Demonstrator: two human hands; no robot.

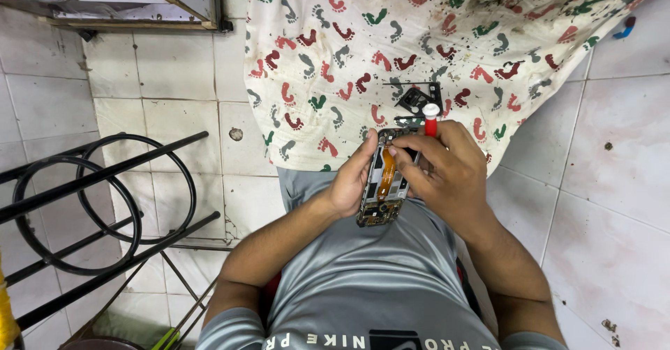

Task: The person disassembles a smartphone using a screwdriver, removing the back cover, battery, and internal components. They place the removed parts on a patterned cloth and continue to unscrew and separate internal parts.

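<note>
Overhead, one footprint-patterned cloth [391,50] on one tiled floor [174,99] | one opened phone [386,179] above the lap, long axis running away from the body, top end toward the cloth | left hand [351,179] wrapped around its left edge | right hand [447,172] fingers pressed on the phone, pinching one red-handled screwdriver [430,118] upright | loose black parts [415,100] on the cloth.

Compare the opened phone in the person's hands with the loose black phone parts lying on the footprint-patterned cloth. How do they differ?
The opened phone with an orange ribbon cable is held up off the cloth, gripped by the left hand and right hand; the loose black phone parts lie flat on the footprint-patterned cloth, untouched. The phone shows exposed boards and cable; the parts look plain and dark. Both appear to be phone hardware.
</note>
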